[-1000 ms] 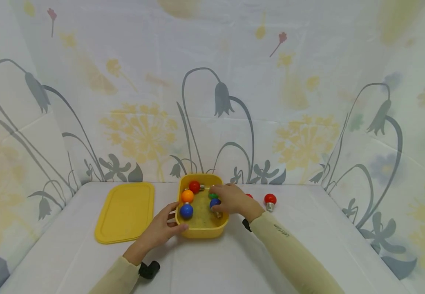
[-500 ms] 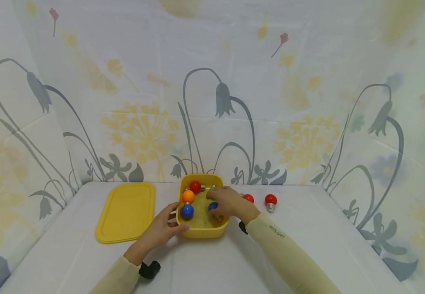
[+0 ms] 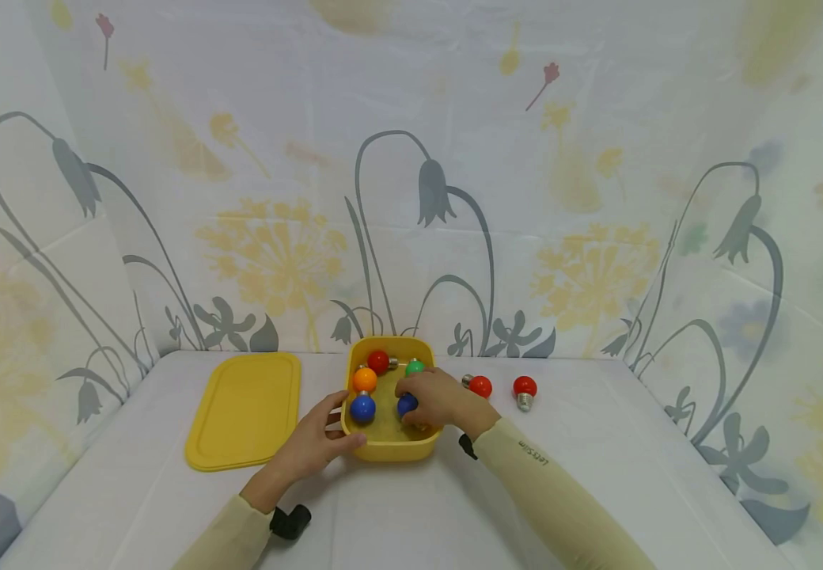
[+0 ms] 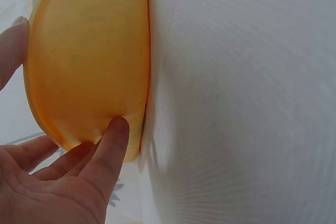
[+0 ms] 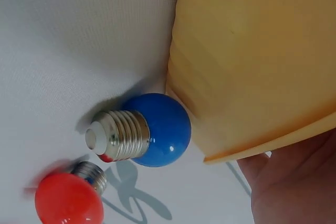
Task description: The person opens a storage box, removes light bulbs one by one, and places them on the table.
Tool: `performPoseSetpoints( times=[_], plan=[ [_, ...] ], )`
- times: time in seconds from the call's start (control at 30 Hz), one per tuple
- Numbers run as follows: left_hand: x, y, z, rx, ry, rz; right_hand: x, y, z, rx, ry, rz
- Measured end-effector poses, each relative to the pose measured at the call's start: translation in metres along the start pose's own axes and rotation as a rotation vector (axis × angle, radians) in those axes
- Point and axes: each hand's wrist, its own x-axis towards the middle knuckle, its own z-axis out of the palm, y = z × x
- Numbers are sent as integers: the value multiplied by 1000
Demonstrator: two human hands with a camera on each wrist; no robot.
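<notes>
A yellow plastic box (image 3: 392,452) with light bulbs in it stands on the table. My left hand (image 3: 315,442) grips its near left corner, thumb at the front rim and fingers against the side; in the left wrist view its fingertips (image 4: 119,125) press the wall. My right hand (image 3: 441,396) reaches over the right rim and holds a blue light bulb (image 3: 407,404) low inside the box, partly hiding it. Also in the box lie another blue bulb (image 3: 362,408), an orange bulb (image 3: 365,381), a red bulb (image 3: 377,362) and a green bulb (image 3: 415,367).
A yellow lid (image 3: 244,410) lies flat to the left of the box. Two red bulbs (image 3: 481,386) lie on the table to the right. Against the box's outer right side, a blue bulb (image 5: 165,129) shows in the right wrist view, hidden from the head view.
My right hand has drawn down and toward me inside the box, shifting the blue bulb slightly left and nearer. The green bulb is now uncovered. My left hand stays on the box.
</notes>
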Motion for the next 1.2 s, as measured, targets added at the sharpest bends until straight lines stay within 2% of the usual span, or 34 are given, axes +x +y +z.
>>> performPoseSetpoints(
  times=[0.3,0.7,0.97,1.2],
  plan=[
    [0,2,0,-2,-3,-4,0,-1,-2,42,10,-5],
    [-1,1,-1,2,-2,-12,-2,-1,-9,185,27,25],
    [0,0,-1,-6,-5,-7,-14,0,-34,269,132,-23],
    [-1,1,0,-10,-8,-5,-32,23,-56,295,194,32]
  ],
)
